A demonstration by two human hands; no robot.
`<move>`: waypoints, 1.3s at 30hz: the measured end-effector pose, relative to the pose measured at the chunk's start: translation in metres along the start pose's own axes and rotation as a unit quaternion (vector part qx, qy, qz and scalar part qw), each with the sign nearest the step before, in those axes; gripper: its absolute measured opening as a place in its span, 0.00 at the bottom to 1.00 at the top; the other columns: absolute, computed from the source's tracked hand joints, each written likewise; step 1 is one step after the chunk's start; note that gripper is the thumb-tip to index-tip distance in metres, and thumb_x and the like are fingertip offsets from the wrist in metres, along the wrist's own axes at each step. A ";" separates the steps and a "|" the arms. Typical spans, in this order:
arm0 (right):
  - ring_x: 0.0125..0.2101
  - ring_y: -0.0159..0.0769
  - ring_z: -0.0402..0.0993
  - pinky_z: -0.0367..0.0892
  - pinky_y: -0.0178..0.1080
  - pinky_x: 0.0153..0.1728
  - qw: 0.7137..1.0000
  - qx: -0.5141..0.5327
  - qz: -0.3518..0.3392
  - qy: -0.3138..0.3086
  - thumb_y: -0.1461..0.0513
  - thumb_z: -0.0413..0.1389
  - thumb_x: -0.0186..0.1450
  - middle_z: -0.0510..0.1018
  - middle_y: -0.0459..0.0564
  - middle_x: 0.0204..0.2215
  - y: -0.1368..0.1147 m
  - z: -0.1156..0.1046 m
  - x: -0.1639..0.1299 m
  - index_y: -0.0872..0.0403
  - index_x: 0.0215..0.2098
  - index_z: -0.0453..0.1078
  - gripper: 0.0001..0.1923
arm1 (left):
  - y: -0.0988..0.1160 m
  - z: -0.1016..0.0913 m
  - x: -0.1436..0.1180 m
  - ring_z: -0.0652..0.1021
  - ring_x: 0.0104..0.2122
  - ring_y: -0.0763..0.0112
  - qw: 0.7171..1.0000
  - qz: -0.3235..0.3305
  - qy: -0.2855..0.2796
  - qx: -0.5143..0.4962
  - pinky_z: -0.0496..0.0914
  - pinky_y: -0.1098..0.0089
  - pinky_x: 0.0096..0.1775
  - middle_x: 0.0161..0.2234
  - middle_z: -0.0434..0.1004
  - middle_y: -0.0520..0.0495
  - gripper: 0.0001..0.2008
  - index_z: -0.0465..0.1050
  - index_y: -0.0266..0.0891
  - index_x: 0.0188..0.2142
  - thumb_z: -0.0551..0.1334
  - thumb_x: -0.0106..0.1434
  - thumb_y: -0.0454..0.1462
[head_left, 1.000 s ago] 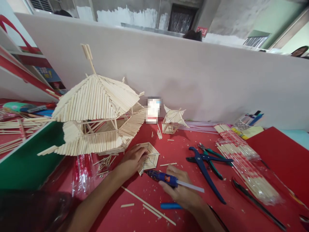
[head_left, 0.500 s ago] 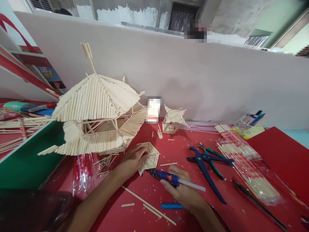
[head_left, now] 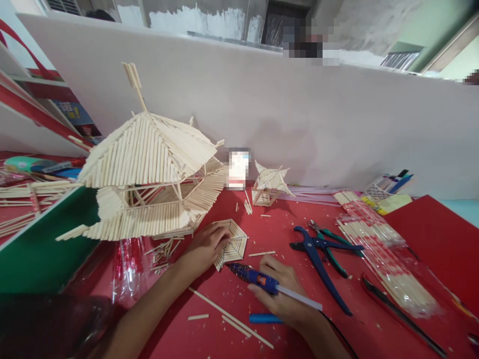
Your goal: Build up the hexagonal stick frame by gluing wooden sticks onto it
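Far left edge of the red table (head_left: 262,234): loose bamboo sticks (head_left: 22,192) and a green board (head_left: 37,249). Next, the big stick pagoda model (head_left: 149,174), standing near the back edge. Left hand (head_left: 204,247) lies flat, fingers spread and pressing on the small hexagonal stick panel (head_left: 234,242) at table centre, same spot as a second ago. Right hand (head_left: 282,294) is clamped around the blue glue gun (head_left: 258,278); since a second ago the hand has slid slightly right and the gun tilted, nozzle still just off the panel's near edge, so gluing there looks ongoing, not finished. Small stick lantern (head_left: 268,188) at the back edge. Right of centre: blue pliers (head_left: 318,259), green cutters (head_left: 331,244), then wrapped chopstick packs (head_left: 377,249) toward the right edge. White partition wall (head_left: 299,109) behind; unfinished concrete room beyond.
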State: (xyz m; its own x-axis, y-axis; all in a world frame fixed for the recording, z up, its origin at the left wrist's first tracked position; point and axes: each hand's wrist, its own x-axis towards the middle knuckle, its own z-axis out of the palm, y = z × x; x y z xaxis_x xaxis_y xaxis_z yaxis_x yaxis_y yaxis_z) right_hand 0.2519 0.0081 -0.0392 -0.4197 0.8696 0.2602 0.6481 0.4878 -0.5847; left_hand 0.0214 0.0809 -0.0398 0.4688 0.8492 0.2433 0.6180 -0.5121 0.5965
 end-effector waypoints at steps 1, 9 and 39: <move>0.24 0.31 0.67 0.58 0.33 0.25 1.000 -0.010 -0.005 0.004 0.52 0.53 0.68 0.69 0.46 0.26 0.001 0.000 0.000 0.52 0.25 0.67 0.18 | 0.000 0.000 0.000 0.76 0.39 0.67 1.000 -0.001 -0.001 0.000 0.69 0.66 0.47 0.40 0.76 0.47 0.07 0.71 0.42 0.38 0.54 0.70 0.37; 0.23 0.31 0.66 0.53 0.34 0.23 0.996 -0.081 -0.021 0.015 0.49 0.51 0.69 0.69 0.46 0.24 0.003 0.002 -0.001 0.52 0.24 0.66 0.21 | -0.002 0.002 0.001 0.76 0.40 0.65 1.000 0.001 -0.007 0.011 0.69 0.66 0.46 0.39 0.75 0.47 0.06 0.70 0.41 0.37 0.55 0.70 0.35; 0.22 0.31 0.67 0.54 0.33 0.23 0.989 -0.133 -0.039 0.048 0.46 0.46 0.71 0.69 0.46 0.23 0.010 -0.007 -0.011 0.52 0.25 0.66 0.25 | -0.006 0.003 0.001 0.75 0.41 0.65 1.000 0.001 0.001 0.014 0.68 0.66 0.46 0.39 0.76 0.47 0.06 0.71 0.41 0.38 0.56 0.69 0.35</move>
State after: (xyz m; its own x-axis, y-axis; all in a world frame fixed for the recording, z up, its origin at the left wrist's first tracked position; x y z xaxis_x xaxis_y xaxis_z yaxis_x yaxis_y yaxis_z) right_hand 0.2668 0.0041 -0.0424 -0.4219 0.8252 0.3757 0.7651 0.5463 -0.3407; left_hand 0.0204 0.0840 -0.0454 0.4680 0.8487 0.2464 0.6342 -0.5167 0.5752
